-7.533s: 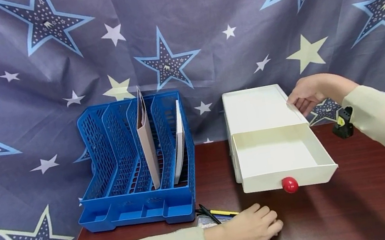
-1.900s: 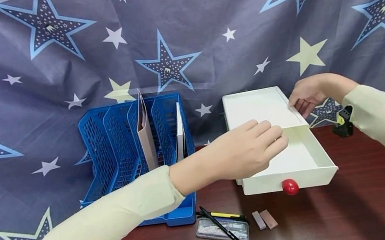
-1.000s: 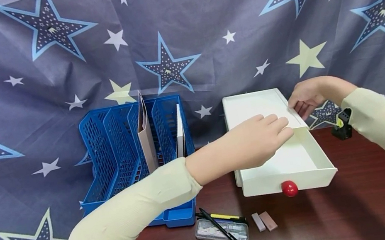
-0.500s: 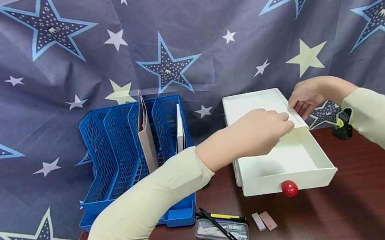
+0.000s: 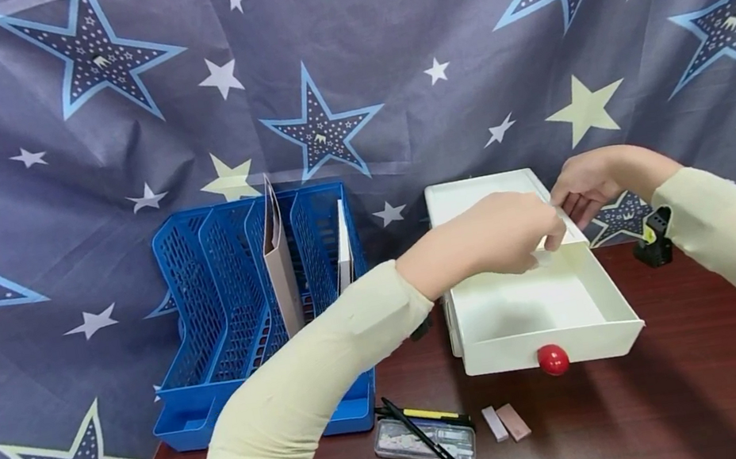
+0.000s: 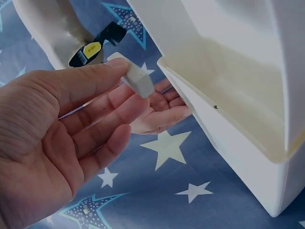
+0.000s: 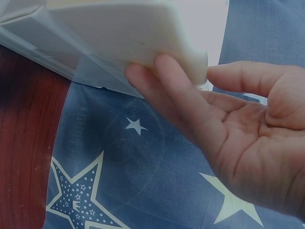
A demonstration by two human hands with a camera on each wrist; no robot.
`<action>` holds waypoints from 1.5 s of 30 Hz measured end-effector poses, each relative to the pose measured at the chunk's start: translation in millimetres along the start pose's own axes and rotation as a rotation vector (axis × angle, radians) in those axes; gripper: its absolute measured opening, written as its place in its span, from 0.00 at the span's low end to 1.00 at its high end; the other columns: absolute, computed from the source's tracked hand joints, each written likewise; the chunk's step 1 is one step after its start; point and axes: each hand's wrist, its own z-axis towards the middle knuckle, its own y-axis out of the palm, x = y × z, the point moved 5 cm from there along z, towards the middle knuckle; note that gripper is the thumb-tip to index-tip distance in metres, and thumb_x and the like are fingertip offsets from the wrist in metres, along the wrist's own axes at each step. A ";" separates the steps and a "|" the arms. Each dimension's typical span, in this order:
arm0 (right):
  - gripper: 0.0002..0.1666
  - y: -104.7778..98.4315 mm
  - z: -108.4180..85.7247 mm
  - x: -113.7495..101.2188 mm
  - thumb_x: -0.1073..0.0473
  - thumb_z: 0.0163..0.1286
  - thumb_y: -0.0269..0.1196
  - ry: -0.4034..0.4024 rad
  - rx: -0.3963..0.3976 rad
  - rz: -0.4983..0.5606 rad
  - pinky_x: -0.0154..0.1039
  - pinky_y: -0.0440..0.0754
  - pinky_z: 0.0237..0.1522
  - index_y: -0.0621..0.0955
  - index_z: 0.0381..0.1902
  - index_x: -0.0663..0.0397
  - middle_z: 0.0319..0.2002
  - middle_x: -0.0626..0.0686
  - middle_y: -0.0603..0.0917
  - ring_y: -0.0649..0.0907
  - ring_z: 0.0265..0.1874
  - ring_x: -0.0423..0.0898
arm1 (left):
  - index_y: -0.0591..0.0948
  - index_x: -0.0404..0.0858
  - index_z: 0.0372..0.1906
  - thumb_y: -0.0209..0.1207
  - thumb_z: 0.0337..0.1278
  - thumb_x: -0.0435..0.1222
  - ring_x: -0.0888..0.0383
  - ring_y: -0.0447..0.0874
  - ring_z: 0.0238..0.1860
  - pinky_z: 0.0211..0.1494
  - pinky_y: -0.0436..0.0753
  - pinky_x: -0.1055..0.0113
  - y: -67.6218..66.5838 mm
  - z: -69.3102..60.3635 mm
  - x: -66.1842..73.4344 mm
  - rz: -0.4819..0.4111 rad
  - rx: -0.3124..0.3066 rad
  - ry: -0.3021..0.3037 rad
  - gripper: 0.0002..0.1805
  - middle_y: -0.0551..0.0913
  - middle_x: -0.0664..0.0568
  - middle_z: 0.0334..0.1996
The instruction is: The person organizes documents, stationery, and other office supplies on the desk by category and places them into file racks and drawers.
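The white cabinet has its drawer pulled out, and the right hand pinches the cabinet's side, where I'd brace firmly. The left hand pinches a small white block, seemingly over the drawer, best held off its walls.

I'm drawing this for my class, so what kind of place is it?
Probably a study or office desk: a blue file rack holds a brown folder, a white drawer box stands open, and a black pen lies on a clear case.

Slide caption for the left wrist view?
Left hand pinches a small white block, with the right hand behind, at a white drawer unit.
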 end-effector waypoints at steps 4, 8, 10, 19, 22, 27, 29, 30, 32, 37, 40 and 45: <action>0.12 0.2 0.9 1.0 0.60 0.68 0.59 0.015 0.012 -0.016 0.39 0.88 0.42 0.86 0.37 0.61 0.30 0.49 0.88 0.88 0.31 0.43 | 0.86 0.48 0.47 0.64 0.61 0.36 0.60 0.80 0.46 0.52 0.79 0.67 1.0 9.4 -1.0 -0.015 -0.006 -0.005 0.10 0.86 0.57 0.44; 0.14 0.8 0.9 1.2 0.62 0.70 0.54 0.028 0.024 -0.025 0.38 0.88 0.40 0.86 0.37 0.61 0.28 0.48 0.89 0.87 0.30 0.42 | 0.87 0.49 0.43 0.64 0.61 0.36 0.61 0.79 0.43 0.50 0.78 0.68 0.1 17.8 2.2 -0.023 -0.025 -0.003 0.08 0.86 0.58 0.42; 0.16 1.1 0.7 1.0 0.63 0.70 0.51 0.028 0.017 -0.019 0.37 0.88 0.40 0.86 0.37 0.62 0.28 0.48 0.89 0.88 0.30 0.41 | 0.87 0.48 0.41 0.64 0.60 0.35 0.61 0.79 0.42 0.48 0.78 0.69 0.8 21.5 4.5 -0.035 -0.044 -0.002 0.07 0.86 0.59 0.41; 0.12 3.2 1.2 1.1 0.62 0.69 0.56 0.023 0.028 0.010 0.38 0.88 0.39 0.86 0.35 0.61 0.28 0.49 0.88 0.88 0.30 0.42 | 0.81 0.50 0.27 0.62 0.51 0.29 0.64 0.76 0.35 0.38 0.75 0.71 12.7 35.9 11.6 -0.025 -0.129 0.001 0.11 0.79 0.63 0.29; 0.10 3.8 2.0 1.3 0.63 0.66 0.58 0.021 0.042 0.007 0.38 0.88 0.38 0.86 0.33 0.60 0.27 0.49 0.88 0.88 0.29 0.42 | 0.80 0.51 0.25 0.62 0.50 0.29 0.64 0.75 0.33 0.37 0.75 0.71 16.5 39.2 12.1 -0.019 -0.147 -0.002 0.12 0.79 0.63 0.28; 0.10 4.2 2.5 1.7 0.62 0.67 0.59 0.026 0.045 0.003 0.38 0.88 0.38 0.86 0.31 0.58 0.27 0.49 0.88 0.88 0.29 0.42 | 0.78 0.51 0.24 0.64 0.49 0.29 0.64 0.74 0.32 0.36 0.74 0.71 23.0 44.3 11.6 -0.016 -0.189 -0.029 0.12 0.78 0.64 0.27; 0.11 4.4 2.4 1.7 0.62 0.67 0.58 0.030 0.043 0.009 0.37 0.88 0.38 0.86 0.30 0.57 0.26 0.49 0.88 0.88 0.29 0.42 | 0.77 0.51 0.22 0.63 0.49 0.29 0.65 0.74 0.30 0.34 0.74 0.71 25.9 46.8 11.6 -0.012 -0.204 -0.037 0.13 0.76 0.64 0.24; 0.11 4.5 2.3 1.7 0.62 0.68 0.58 0.032 0.041 0.013 0.37 0.88 0.38 0.85 0.29 0.56 0.26 0.49 0.88 0.88 0.29 0.41 | 0.76 0.51 0.21 0.63 0.49 0.29 0.65 0.73 0.29 0.33 0.74 0.71 27.0 47.9 12.0 -0.008 -0.210 -0.036 0.13 0.76 0.64 0.23; 0.11 4.6 2.1 1.5 0.62 0.68 0.58 0.034 0.041 0.019 0.37 0.88 0.37 0.85 0.28 0.55 0.26 0.48 0.88 0.88 0.28 0.41 | 0.75 0.52 0.19 0.61 0.48 0.29 0.66 0.73 0.26 0.32 0.74 0.71 29.0 50.2 12.8 0.004 -0.214 -0.035 0.14 0.74 0.64 0.20; 0.12 4.3 1.7 0.7 0.61 0.69 0.58 0.036 0.038 0.016 0.36 0.87 0.37 0.86 0.28 0.53 0.25 0.47 0.88 0.87 0.27 0.39 | 0.75 0.52 0.20 0.63 0.47 0.30 0.65 0.72 0.28 0.33 0.76 0.70 32.4 55.1 16.1 0.042 -0.221 -0.035 0.13 0.75 0.64 0.21; 0.12 3.8 1.4 0.2 0.61 0.69 0.58 0.036 0.035 0.013 0.35 0.86 0.36 0.85 0.28 0.53 0.25 0.46 0.87 0.86 0.27 0.39 | 0.75 0.52 0.23 0.64 0.47 0.31 0.65 0.71 0.29 0.33 0.76 0.69 36.1 59.1 18.7 0.072 -0.240 -0.041 0.13 0.75 0.64 0.23; 0.13 3.5 1.3 0.3 0.62 0.69 0.54 0.031 0.023 0.011 0.36 0.86 0.36 0.84 0.30 0.57 0.26 0.47 0.86 0.85 0.28 0.40 | 0.75 0.51 0.28 0.65 0.45 0.30 0.63 0.67 0.29 0.29 0.72 0.70 44.4 65.0 22.9 0.114 -0.296 -0.047 0.13 0.74 0.63 0.25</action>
